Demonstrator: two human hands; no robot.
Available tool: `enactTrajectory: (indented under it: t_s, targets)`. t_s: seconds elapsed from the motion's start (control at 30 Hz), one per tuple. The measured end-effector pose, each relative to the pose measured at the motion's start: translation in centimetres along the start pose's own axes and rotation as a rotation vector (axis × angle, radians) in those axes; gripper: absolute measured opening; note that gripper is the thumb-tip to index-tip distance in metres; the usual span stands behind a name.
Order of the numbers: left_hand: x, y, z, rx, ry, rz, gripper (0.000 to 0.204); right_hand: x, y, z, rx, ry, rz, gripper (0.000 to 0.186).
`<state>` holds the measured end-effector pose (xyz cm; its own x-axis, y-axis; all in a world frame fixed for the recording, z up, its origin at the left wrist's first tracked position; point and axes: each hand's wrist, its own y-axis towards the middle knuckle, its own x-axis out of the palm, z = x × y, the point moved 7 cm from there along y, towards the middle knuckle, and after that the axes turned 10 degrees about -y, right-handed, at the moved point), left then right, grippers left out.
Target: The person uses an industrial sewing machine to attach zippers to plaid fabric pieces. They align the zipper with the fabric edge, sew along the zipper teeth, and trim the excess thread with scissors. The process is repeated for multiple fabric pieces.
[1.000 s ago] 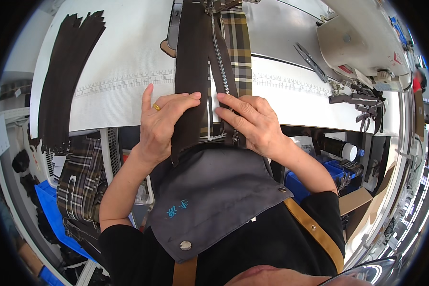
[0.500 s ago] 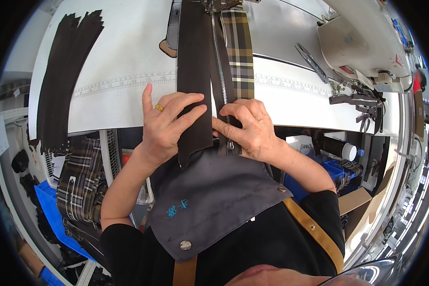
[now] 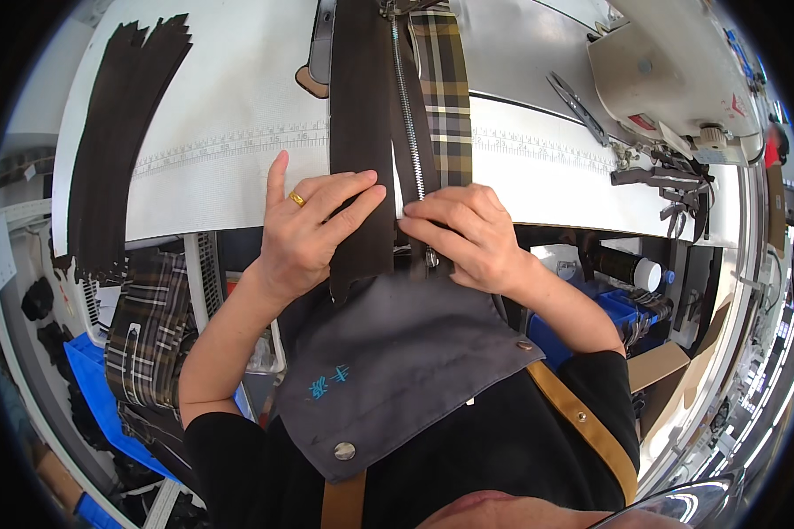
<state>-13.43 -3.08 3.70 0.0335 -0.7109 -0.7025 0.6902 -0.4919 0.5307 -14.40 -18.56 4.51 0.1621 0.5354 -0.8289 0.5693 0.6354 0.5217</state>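
A long dark brown fabric strip point(image 3: 359, 115) runs down the white sewing table beside a metal-toothed zipper point(image 3: 404, 97). My left hand point(image 3: 309, 225), with a gold ring, grips the strip's left side near the table edge. Two of its fingers lie across the top, the little finger sticks up, and the thumb is hidden. My right hand point(image 3: 472, 234) is closed on the zipper tape, fingertips near the gap between tape and strip. Below it the slider point(image 3: 431, 257) hangs near the tape's lower end. Plaid fabric point(image 3: 450, 115) lies right of the zipper.
A sewing machine point(image 3: 662, 79) stands at the right, with tweezers point(image 3: 578, 108) and dark scraps point(image 3: 670, 181) nearby. Dark strips point(image 3: 119, 150) are stacked at the left. Plaid pieces point(image 3: 150, 326) fill a blue bin point(image 3: 93, 379) below; another blue bin point(image 3: 613, 309) stands right.
My right hand has shifted its fingers on the zipper tape, its fingertips now lying over the teeth. The tape's lower end has moved slightly right. My left hand has barely moved.
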Motion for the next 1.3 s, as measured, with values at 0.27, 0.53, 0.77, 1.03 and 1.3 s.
enactTrajectory:
  t_s: [0.27, 0.53, 0.77, 1.03, 1.3]
  targets:
    - [-0.3, -0.1, -0.2, 0.001, -0.067, 0.013, 0.033, 0.2, 0.4, -1.3, 0.015, -0.008, 0.042, 0.036]
    - [-0.3, -0.1, -0.3, 0.03, -0.042, 0.018, 0.034, -0.3, 1.1, -1.6, 0.0, 0.006, 0.032, 0.036]
    - [-0.2, 0.3, -0.1, -0.015, -0.043, 0.007, 0.035, 0.8, 1.0, -2.3, -0.04, -0.035, 0.018, 0.029]
    - [-0.2, 0.4, -0.3, -0.013, 0.004, -0.052, 0.026, -0.8, 0.7, -0.9, -0.055, 0.197, 0.022, 0.027]
    - [-0.3, 0.5, -0.3, -0.036, -0.057, -0.035, 0.025, -0.6, -0.2, -0.5, -0.132, -0.061, -0.016, 0.034]
